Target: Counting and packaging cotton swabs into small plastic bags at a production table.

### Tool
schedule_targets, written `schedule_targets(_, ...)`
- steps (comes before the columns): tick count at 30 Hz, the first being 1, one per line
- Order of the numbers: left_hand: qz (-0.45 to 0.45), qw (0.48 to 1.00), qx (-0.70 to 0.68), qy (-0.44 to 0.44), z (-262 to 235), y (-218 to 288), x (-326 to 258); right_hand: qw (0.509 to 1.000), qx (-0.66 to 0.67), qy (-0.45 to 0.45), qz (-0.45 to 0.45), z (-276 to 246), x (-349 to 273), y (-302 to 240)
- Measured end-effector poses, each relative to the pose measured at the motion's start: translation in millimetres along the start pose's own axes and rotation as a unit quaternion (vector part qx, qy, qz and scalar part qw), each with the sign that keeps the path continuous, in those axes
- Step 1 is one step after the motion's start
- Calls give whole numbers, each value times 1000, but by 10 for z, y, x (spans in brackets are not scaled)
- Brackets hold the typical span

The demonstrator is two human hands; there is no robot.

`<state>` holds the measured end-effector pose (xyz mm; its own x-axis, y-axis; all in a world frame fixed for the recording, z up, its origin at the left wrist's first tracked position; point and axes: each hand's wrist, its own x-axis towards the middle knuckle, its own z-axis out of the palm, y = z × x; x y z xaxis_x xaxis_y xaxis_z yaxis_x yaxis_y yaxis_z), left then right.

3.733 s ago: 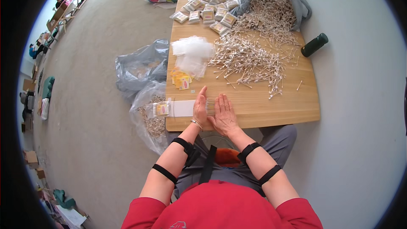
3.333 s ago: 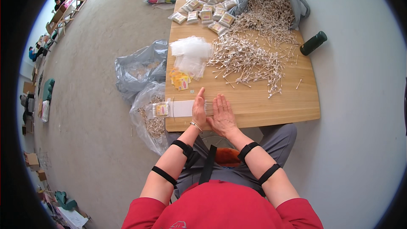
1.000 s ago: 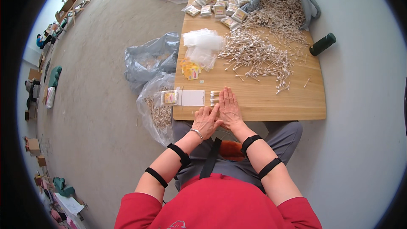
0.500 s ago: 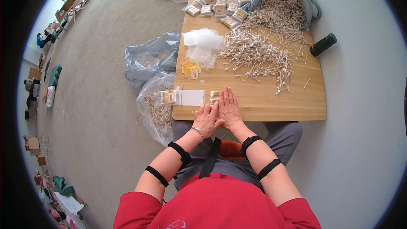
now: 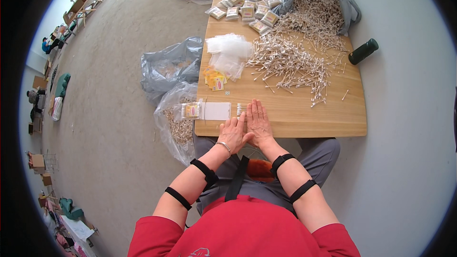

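Note:
My right hand (image 5: 258, 123) lies flat on the wooden table with its fingers stretched out together, covering part of a neat row of cotton swabs (image 5: 241, 110). Beside it, my left hand (image 5: 233, 132) has its fingers extended, the index fingertip touching the near ends of the row and the thumb against my right hand. Left of the row lies a flat white card or tray (image 5: 217, 111). At the table's left edge, a clear packet of cotton swabs with a yellow label (image 5: 192, 110) adjoins it.
A loose heap of cotton swabs (image 5: 290, 64) spills from a grey bag (image 5: 351, 7). Clear empty sachets (image 5: 228, 47), yellow labels (image 5: 216, 80) and filled packets (image 5: 247, 13) lie farther left. A dark green bottle (image 5: 363, 51) stands at the right edge. Plastic bags (image 5: 169, 69) sit beside the table.
Both hands stay almost in place over the row of cotton swabs. The whole view shifts very slightly; nothing is taken up or let go.

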<state>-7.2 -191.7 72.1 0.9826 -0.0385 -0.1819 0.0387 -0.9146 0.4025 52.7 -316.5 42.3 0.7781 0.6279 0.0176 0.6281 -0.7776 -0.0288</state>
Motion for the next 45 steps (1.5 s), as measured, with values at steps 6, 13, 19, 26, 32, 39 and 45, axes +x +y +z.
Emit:
schedule_targets(6,5,1000,0,0,-15,-3,12,1000,27,8,-5,11,-4,12)
schedule_targets(13,0,1000,-6,15,-11,-6,51,999,41,-21,1,-21,-11,-3)
schedule_targets(19,-7,1000,-2,-11,-8,-20,117,998,66,13,3,27,-9,-3)
schedule_targets(26,-12,999,-19,-23,-71,12,115,997,70,-13,10,-19,-6,-6)
schedule_targets(32,-35,998,-48,-28,-109,6,198,997,73,4,14,25,-9,-14)
schedule_targets(39,-14,998,-57,-18,-92,-19,201,997,80,16,11,60,-7,-9)
schedule_targets(45,-14,996,-82,-20,-130,-2,192,996,88,14,16,50,-3,-15)
